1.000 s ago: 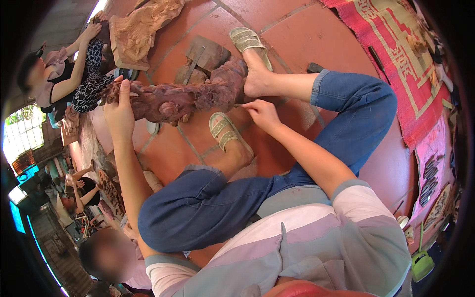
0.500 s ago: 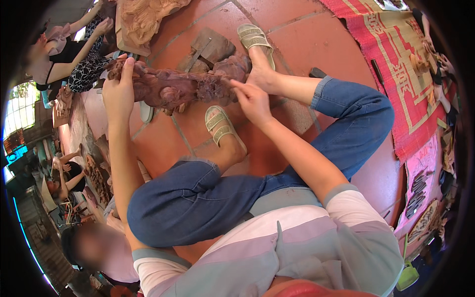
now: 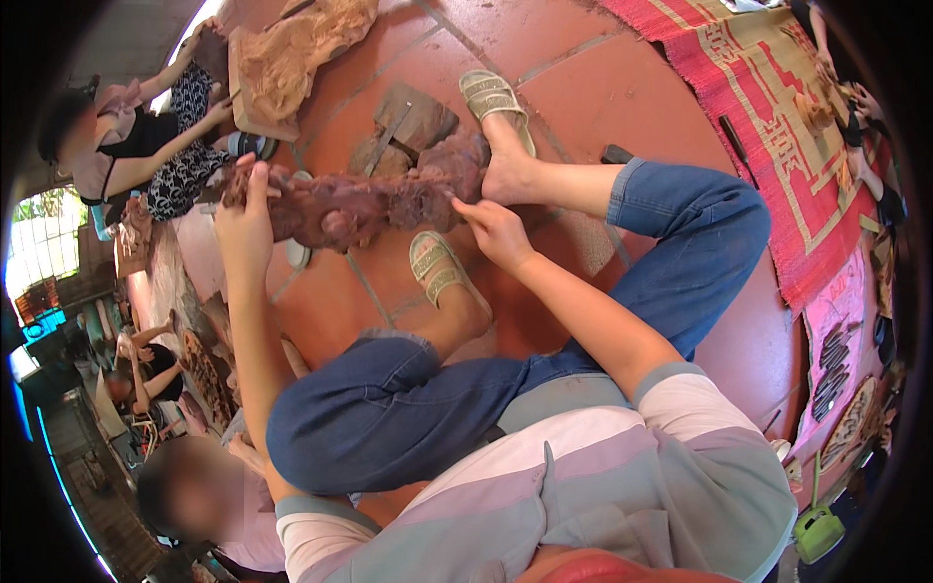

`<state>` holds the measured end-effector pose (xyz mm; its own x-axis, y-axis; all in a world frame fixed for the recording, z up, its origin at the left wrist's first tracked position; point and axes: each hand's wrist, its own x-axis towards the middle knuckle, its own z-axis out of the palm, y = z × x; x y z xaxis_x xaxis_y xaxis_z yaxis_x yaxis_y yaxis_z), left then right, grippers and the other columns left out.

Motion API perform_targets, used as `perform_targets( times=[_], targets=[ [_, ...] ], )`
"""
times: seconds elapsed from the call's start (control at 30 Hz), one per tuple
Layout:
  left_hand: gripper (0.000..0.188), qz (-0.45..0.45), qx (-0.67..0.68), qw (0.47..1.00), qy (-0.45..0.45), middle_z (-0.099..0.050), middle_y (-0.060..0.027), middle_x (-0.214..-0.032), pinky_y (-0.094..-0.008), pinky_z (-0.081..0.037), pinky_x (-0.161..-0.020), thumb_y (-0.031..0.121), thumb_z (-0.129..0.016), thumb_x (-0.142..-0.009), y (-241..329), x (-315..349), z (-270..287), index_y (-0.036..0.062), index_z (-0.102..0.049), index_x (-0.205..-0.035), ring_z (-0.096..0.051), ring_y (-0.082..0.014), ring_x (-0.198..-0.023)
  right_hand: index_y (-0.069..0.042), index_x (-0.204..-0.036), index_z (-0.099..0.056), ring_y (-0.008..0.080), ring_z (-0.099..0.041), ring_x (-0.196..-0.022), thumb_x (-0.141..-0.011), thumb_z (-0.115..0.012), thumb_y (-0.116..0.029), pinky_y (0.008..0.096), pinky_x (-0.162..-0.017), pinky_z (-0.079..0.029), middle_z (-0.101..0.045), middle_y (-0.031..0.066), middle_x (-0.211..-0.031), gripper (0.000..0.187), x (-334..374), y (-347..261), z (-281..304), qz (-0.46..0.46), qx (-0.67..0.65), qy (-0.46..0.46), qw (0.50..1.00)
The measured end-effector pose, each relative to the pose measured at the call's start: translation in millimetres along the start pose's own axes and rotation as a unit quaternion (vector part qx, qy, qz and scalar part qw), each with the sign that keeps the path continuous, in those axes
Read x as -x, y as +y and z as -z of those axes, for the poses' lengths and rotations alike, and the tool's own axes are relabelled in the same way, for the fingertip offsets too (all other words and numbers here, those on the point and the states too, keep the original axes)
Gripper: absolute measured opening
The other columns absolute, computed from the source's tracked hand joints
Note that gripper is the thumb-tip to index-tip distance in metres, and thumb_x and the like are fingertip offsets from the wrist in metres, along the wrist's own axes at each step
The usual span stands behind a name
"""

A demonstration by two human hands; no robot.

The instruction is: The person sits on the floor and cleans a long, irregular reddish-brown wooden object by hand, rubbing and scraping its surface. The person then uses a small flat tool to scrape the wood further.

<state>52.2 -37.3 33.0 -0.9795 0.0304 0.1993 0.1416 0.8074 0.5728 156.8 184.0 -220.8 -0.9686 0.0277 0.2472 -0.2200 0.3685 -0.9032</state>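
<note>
A long, dark reddish-brown wood carving [image 3: 340, 209] with knobbly relief lies crosswise in front of my bent knees. My left hand [image 3: 245, 219] is wrapped round its left end, with the thumb pointing up along it. At the right end, my right hand [image 3: 496, 231] has its fingers pinched against the carved surface. Whatever sits between those fingertips, if anything, is too small to make out. Past the carving's right end, a rounded reddish-brown lump [image 3: 455, 160] lies beside my sandalled foot; I cannot tell whether it belongs to the same piece.
Rough wood blocks [image 3: 416, 119] lie on the tiled floor beyond the carving. A paler relief carving [image 3: 296, 58] stands at the upper left near a seated co-worker [image 3: 136, 146]. To the right is a red patterned mat [image 3: 748, 126]; several dark tools [image 3: 831, 369] rest on pink cloth.
The whole view has shifted slightly, so the carving and both my hands appear lower. My grip looks the same. The co-worker at upper left has lowered one hand toward the paler carving.
</note>
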Motion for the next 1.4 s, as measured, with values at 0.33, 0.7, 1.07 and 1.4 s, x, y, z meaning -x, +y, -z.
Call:
perform_targets(
  times=[0.33, 0.7, 1.07, 1.4],
  targets=[
    [0.036, 0.13, 0.141, 0.981, 0.007, -0.06, -0.0083, -0.105, -0.0276, -0.05, -0.077, 0.028, -0.046, -0.096, -45, 31, 21, 0.0044, -0.052, -0.122, -0.06, -0.0147, -0.087, -0.011, -0.117, -0.062, 0.0056, -0.052, -0.061, -0.09, -0.054, -0.01, 0.0204, -0.058, -0.045, -0.057, 0.0002, -0.076, 0.028, -5, 1, 38, -0.207, -0.26, 0.042, 0.942],
    [0.034, 0.157, 0.171, 0.973, -0.005, -0.061, -0.0043, -0.099, -0.025, -0.046, -0.077, 0.026, -0.053, -0.093, -73, -14, 15, 0.0019, -0.057, -0.117, -0.056, -0.0104, -0.086, -0.007, -0.091, -0.066, 0.027, -0.06, -0.072, -0.082, -0.062, -0.015, 0.0345, -0.064, -0.049, -0.062, 0.0102, -0.079, 0.012, -17, -2, -29, 0.01, -0.078, 0.075, 0.994],
    [0.032, 0.122, 0.119, 0.985, 0.016, -0.062, -0.005, -0.098, -0.0237, -0.046, -0.074, 0.025, -0.053, -0.094, -66, -2, 20, 0.0016, -0.057, -0.116, -0.057, -0.0095, -0.081, -0.006, -0.087, -0.061, 0.0296, -0.061, -0.075, -0.082, -0.061, -0.009, 0.0355, -0.065, -0.048, -0.063, 0.0109, -0.08, 0.006, -24, -5, -19, 0.011, 0.009, -0.042, 0.999],
    [0.032, 0.112, 0.109, 0.988, 0.018, -0.062, -0.0043, -0.095, -0.024, -0.046, -0.074, 0.026, -0.053, -0.093, -60, -3, 14, 0.0007, -0.058, -0.113, -0.056, -0.0102, -0.08, -0.006, -0.088, -0.063, 0.0301, -0.061, -0.079, -0.085, -0.057, -0.012, 0.0366, -0.067, -0.049, -0.064, 0.0105, -0.083, 0.009, -24, -15, -18, 0.016, -0.02, -0.005, 1.0]
  ],
)
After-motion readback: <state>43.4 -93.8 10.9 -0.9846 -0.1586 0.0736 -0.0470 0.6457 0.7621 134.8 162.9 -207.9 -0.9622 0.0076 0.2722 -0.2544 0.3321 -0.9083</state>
